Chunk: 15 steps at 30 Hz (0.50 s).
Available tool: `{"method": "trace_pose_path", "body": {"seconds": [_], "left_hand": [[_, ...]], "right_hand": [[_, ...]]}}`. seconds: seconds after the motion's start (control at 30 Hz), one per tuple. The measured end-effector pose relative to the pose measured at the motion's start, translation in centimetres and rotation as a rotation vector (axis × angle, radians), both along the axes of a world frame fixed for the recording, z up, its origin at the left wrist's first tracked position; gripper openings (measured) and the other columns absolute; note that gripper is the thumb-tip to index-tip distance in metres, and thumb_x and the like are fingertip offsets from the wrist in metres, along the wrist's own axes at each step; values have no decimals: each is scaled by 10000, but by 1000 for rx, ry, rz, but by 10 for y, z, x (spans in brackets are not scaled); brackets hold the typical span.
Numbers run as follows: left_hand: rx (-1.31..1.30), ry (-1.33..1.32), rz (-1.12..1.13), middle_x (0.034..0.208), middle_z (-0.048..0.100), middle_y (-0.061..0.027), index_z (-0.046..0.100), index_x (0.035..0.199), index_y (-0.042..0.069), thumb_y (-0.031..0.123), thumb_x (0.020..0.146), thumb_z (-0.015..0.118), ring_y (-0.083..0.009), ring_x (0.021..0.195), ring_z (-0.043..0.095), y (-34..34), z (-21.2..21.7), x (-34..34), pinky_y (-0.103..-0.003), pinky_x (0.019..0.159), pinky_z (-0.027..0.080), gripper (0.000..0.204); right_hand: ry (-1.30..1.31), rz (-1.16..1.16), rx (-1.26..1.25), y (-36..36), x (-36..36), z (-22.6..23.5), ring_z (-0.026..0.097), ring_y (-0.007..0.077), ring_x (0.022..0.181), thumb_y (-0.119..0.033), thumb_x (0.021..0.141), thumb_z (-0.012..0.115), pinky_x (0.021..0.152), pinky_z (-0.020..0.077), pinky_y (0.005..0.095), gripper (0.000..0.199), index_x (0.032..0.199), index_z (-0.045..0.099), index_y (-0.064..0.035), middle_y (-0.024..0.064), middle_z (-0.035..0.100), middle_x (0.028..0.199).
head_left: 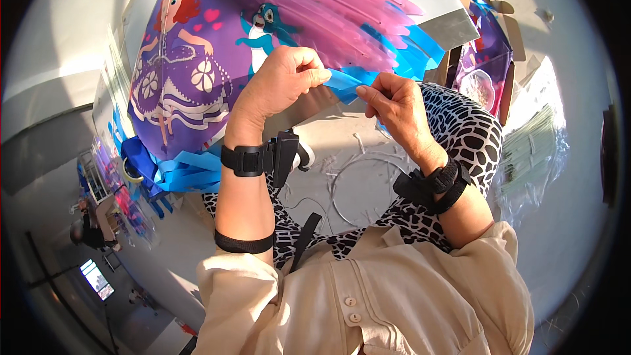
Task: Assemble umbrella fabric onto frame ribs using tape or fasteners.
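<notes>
Between my two hands a strip of blue ribbon [344, 81] is stretched. My left hand [279, 82] pinches its left end between thumb and forefinger. The right hand [399, 106] is closed on the other end, fingers curled under. Beyond them lies a purple kite sheet [227, 59], printed with a red-haired princess figure and a blue animal. A thick bundle of pink-purple film [322, 10] fans rightward over it, with blue strips [417, 49] at its end. More blue strips [187, 171] hang at the sheet's lower left.
A white board [437, 10] with red print lies under the sheets. An open cardboard box [513, 39] with printed sheets stands at right, beside a clear plastic bag [532, 151] of thin rods. White scraps [358, 141] litter the floor between my knees. A person [98, 227] is far left.
</notes>
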<state>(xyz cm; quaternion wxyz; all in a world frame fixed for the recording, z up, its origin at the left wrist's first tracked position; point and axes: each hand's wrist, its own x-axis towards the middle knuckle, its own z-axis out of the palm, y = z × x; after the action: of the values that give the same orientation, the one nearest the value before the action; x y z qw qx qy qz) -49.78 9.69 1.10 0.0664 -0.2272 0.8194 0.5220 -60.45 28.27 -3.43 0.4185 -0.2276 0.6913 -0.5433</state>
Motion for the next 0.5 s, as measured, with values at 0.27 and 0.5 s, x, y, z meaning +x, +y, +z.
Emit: {"method": "trace_pose_path", "body": {"seconds": [0.27,0.5], "left_hand": [[-82,62,-45,596,540,-61,578,727,-24,122,815,668,-110,569,485,-13,-19,-28,-292,537,407,193],[-275,134,-8,655,571,-140,574,749,-17,125,761,693,-268,592,557,-2,-28,-32,-359,583,444,187]], "right_hand": [[-30,-157,75,-6,-1,-8,551,84,475,-165,847,676,445,421,233,263,686,599,29,60,610,559],[-100,-170,47,-2,-2,-13,563,72,507,-165,823,718,461,430,214,235,712,615,15,59,627,596]]}}
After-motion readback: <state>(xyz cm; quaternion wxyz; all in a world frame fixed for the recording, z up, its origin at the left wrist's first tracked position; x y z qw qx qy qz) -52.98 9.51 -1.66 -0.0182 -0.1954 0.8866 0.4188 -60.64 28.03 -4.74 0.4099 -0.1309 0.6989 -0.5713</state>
